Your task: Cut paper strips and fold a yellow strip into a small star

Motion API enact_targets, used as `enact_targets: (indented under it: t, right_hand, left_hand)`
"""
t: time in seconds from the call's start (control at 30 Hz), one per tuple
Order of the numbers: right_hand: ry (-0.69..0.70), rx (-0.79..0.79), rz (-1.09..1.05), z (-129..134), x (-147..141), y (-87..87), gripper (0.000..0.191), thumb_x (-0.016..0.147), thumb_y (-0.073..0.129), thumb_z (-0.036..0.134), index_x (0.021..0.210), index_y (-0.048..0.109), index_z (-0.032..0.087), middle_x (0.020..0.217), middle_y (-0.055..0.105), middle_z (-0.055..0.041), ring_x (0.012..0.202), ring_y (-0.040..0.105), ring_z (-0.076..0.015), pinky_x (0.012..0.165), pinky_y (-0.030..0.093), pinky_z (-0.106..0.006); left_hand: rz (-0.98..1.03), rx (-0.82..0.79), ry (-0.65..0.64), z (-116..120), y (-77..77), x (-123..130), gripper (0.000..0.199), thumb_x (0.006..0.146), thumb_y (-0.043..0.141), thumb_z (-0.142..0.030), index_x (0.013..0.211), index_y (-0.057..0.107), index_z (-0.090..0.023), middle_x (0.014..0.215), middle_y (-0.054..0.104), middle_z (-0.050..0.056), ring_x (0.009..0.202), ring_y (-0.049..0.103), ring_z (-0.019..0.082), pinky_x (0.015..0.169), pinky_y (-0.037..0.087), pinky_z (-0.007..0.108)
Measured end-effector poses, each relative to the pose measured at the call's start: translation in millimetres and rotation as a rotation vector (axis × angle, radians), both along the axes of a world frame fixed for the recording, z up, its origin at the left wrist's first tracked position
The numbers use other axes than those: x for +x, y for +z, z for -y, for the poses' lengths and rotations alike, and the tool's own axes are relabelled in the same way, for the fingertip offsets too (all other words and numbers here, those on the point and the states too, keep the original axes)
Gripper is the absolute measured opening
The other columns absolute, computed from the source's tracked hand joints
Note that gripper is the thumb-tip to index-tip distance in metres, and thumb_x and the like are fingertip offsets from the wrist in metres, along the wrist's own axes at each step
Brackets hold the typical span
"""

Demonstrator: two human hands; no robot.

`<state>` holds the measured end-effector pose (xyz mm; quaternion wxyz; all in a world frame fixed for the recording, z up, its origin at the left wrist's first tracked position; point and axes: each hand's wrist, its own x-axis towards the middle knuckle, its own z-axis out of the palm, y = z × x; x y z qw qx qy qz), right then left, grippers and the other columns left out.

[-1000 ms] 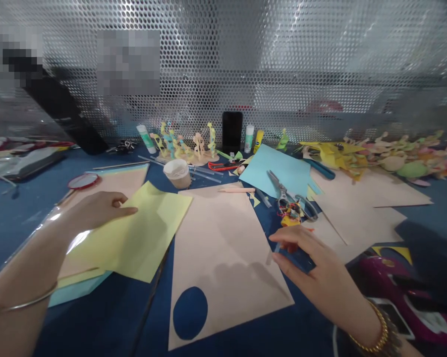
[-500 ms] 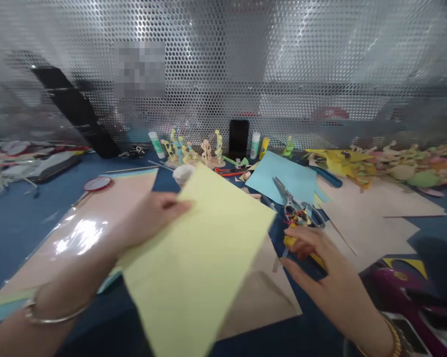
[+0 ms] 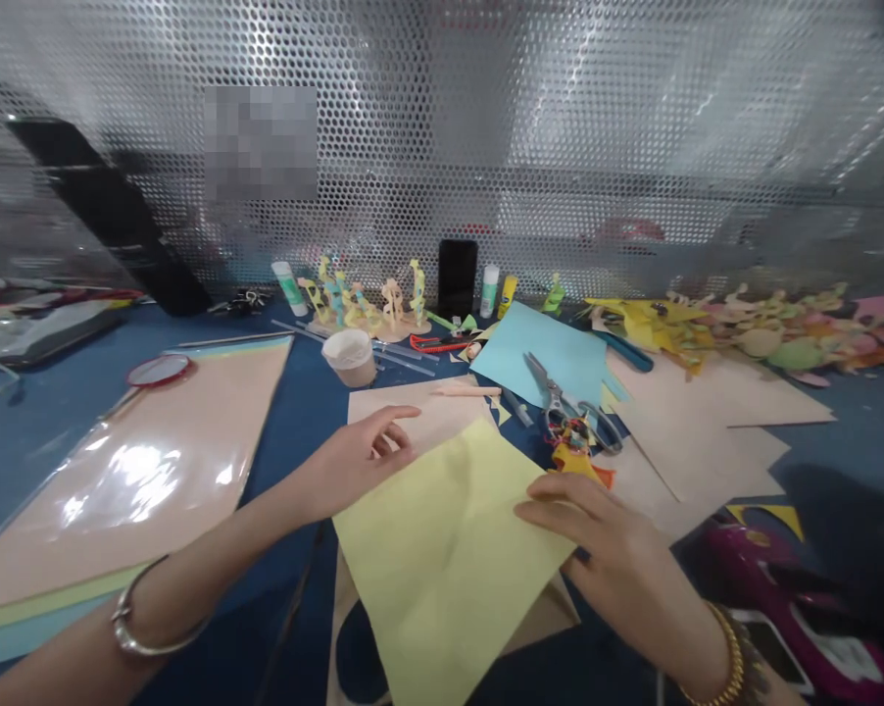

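A sheet of yellow paper [image 3: 449,559] lies tilted in front of me, over a pale pink sheet [image 3: 402,400] that shows beyond it and at its sides. My right hand [image 3: 596,539] grips the yellow sheet by its right corner, two fingers on top and the rest partly hidden. At the upper left edge, my left hand [image 3: 361,451] touches the yellow sheet with thumb and index finger apart. A pencil-like stick [image 3: 467,390] rests on the pink sheet. Scissors [image 3: 560,402] lie beyond my right hand, partly on a light blue sheet [image 3: 530,343].
A white paper cup [image 3: 350,358] stands beyond my left hand. Plastic-covered paper [image 3: 199,431] lies left, with a round red-rimmed lid [image 3: 159,370]. Paper figures [image 3: 368,304], glue sticks [image 3: 490,291] and a phone [image 3: 458,277] line the back. A purple object [image 3: 772,588] sits at right.
The yellow sheet has come down over the pink paper. My right hand has moved left and taken its corner; my left hand has moved right and its fingers have loosened.
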<state>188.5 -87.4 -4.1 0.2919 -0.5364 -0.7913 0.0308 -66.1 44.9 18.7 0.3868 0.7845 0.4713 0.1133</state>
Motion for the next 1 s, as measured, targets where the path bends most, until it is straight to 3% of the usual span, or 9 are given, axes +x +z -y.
enact_targets:
  t: [0.13,0.23,0.4,0.53,0.67,0.83,0.9,1.0]
  right_hand:
    - [-0.001,-0.124,0.095,0.3,-4.3,-3.3,0.048,0.072,0.041,-0.002,0.107,0.065,0.021,0.111,0.064,-0.0085,0.099,0.063,-0.0215,0.082,0.057,-0.037]
    - [-0.001,-0.169,0.156,0.7,-4.0,-6.0,0.052,0.072,0.040,-0.002,0.113,0.063,0.021,0.115,0.063,-0.0081,0.101,0.063,-0.0224,0.085,0.056,-0.041]
    - [0.005,-0.192,0.190,2.0,-1.0,-8.4,0.055,0.073,0.044,-0.001,0.119,0.058,0.024,0.121,0.061,-0.0069,0.107,0.060,-0.0236,0.089,0.054,-0.044]
    - [0.004,-0.234,0.198,3.4,-0.2,-9.2,0.053,0.076,0.044,0.000,0.121,0.056,0.025,0.124,0.059,-0.0067,0.109,0.059,-0.0251,0.090,0.053,-0.048]
    - [0.012,-0.248,0.205,4.0,1.2,-8.1,0.050,0.079,0.043,0.002,0.122,0.054,0.025,0.126,0.057,-0.0065,0.111,0.057,-0.0257,0.090,0.052,-0.050]
    - [0.032,-0.245,0.195,3.2,3.6,-3.3,0.050,0.077,0.044,0.000,0.118,0.057,0.026,0.125,0.058,-0.0030,0.109,0.056,-0.0226,0.087,0.053,-0.042]
    - [0.058,-0.223,0.219,2.9,3.9,-0.6,0.044,0.078,0.048,0.002,0.113,0.060,0.025,0.122,0.061,-0.0019,0.107,0.056,-0.0241,0.086,0.053,-0.044]
    - [0.081,-0.178,0.273,2.7,3.0,3.6,0.034,0.080,0.053,0.008,0.108,0.063,0.025,0.121,0.063,0.0000,0.109,0.054,-0.0287,0.086,0.050,-0.051]
  left_hand:
    - [-0.096,0.109,0.001,1.5,-2.9,-10.2,0.052,0.084,0.050,-0.049,0.133,0.042,-0.032,0.126,0.057,0.006,0.102,0.059,0.024,0.082,0.047,0.034]
    - [-0.186,0.137,-0.026,2.0,-4.4,-17.3,0.064,0.081,0.051,-0.054,0.138,0.037,-0.029,0.133,0.052,0.010,0.109,0.056,0.028,0.088,0.045,0.038]
    - [-0.301,0.078,-0.020,-1.6,-4.0,-24.6,0.070,0.069,0.062,-0.058,0.128,0.047,-0.024,0.105,0.063,0.008,0.092,0.061,0.027,0.076,0.046,0.035]
    - [-0.322,0.019,-0.064,-2.0,-7.4,-25.1,0.047,0.068,0.066,-0.046,0.109,0.055,-0.027,0.077,0.065,-0.002,0.071,0.062,0.021,0.059,0.041,0.028]
    - [-0.318,0.033,-0.080,-1.6,-11.1,-24.8,0.030,0.071,0.063,-0.041,0.098,0.059,-0.029,0.071,0.064,-0.004,0.068,0.062,0.020,0.055,0.039,0.027]
    - [-0.289,0.096,-0.101,-2.8,-12.9,-21.8,0.019,0.072,0.063,-0.036,0.088,0.062,-0.025,0.095,0.064,0.001,0.089,0.061,0.021,0.077,0.044,0.030]
    - [-0.285,0.134,-0.110,-5.2,-14.9,-19.6,0.021,0.074,0.062,-0.035,0.094,0.061,-0.025,0.104,0.062,0.002,0.096,0.059,0.022,0.083,0.044,0.031]
    - [-0.322,0.318,-0.118,-13.3,-19.2,-15.3,0.030,0.080,0.058,-0.034,0.108,0.059,-0.026,0.115,0.061,0.002,0.109,0.055,0.024,0.092,0.042,0.035]
